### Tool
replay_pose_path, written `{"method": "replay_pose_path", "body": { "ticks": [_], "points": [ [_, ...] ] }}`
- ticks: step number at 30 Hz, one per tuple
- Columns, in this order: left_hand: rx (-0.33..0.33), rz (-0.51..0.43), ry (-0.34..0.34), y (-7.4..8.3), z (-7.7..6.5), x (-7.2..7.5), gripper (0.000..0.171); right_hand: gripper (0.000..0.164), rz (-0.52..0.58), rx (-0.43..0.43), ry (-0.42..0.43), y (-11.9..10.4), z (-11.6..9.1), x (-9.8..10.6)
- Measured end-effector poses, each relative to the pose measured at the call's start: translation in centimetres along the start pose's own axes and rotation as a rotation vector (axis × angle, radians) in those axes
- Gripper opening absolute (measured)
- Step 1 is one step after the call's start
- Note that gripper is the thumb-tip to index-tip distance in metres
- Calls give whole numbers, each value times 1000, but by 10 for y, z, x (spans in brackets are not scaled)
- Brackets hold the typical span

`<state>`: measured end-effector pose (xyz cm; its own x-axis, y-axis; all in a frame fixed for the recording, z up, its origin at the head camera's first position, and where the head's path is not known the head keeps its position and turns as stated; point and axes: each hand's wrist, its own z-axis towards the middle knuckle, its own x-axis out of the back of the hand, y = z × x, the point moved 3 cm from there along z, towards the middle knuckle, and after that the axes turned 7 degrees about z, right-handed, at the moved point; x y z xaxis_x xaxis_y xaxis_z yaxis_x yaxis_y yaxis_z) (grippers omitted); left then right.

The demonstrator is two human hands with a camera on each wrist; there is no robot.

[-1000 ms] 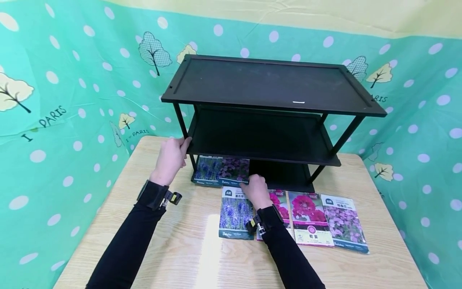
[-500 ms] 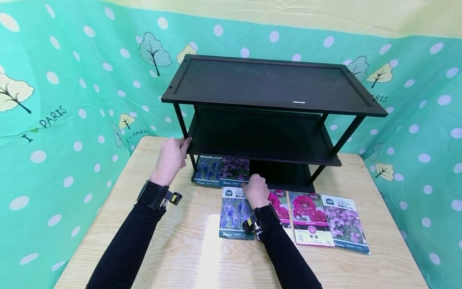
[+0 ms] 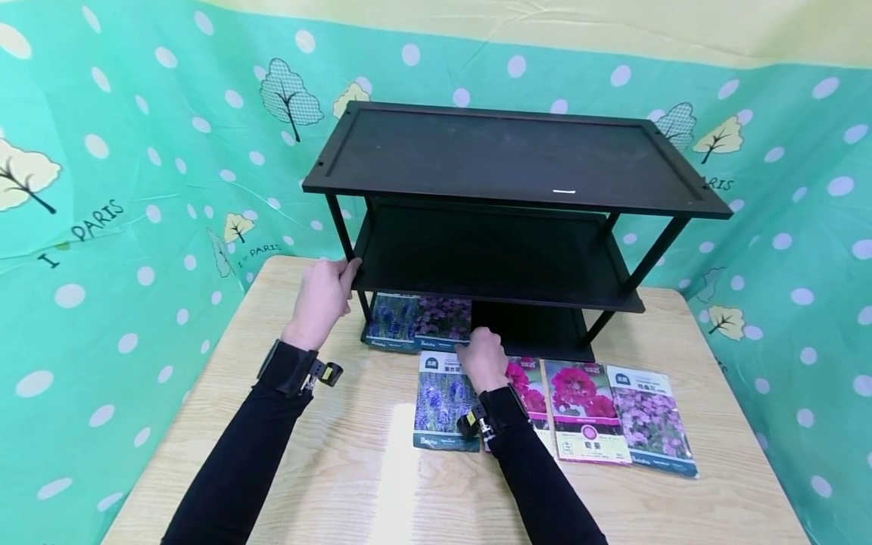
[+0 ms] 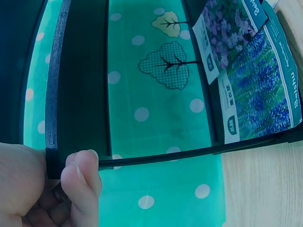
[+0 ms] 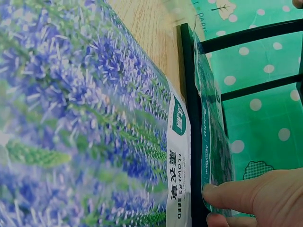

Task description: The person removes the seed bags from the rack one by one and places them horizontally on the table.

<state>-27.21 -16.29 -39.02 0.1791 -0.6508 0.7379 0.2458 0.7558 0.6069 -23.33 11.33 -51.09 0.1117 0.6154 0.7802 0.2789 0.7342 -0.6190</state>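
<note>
In the head view my left hand (image 3: 320, 299) grips the left front corner of the black rack's middle shelf (image 3: 490, 253); the left wrist view shows its thumb and fingers (image 4: 81, 182) around that corner. My right hand (image 3: 485, 362) is at the rack's bottom shelf, its fingers bent at the front right corner of a purple-flower seed packet (image 3: 444, 316). Its thumb lies on this packet's front edge in the right wrist view; the other fingers are mostly hidden. Left of that packet, a blue-flower seed packet (image 3: 393, 319) lies on the same shelf.
On the wooden table (image 3: 341, 469) before the rack lie a lavender packet (image 3: 441, 409), two pink-flower packets (image 3: 586, 409) and a purple-flower packet (image 3: 652, 424). The right forearm partly covers one pink packet. A dotted green cloth (image 3: 170, 189) hangs behind and beside the table.
My right wrist has shifted slightly to the left, while its fingers stay at the purple-flower seed packet. The left hand, rack and packets have not visibly moved.
</note>
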Motion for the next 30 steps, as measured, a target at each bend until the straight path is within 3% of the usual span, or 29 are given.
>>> {"method": "replay_pose_path", "body": {
  "ticks": [10, 21, 30],
  "points": [
    [0, 8, 8, 0, 0, 1, 52, 34, 53, -18, -31, 1, 2, 0],
    [-25, 3, 16, 2, 0, -1, 51, 20, 120, -63, -39, 2, 3, 4],
    [-29, 11, 18, 1, 1, -1, 51, 28, 127, -57, -50, 2, 5, 4]
  ]
}}
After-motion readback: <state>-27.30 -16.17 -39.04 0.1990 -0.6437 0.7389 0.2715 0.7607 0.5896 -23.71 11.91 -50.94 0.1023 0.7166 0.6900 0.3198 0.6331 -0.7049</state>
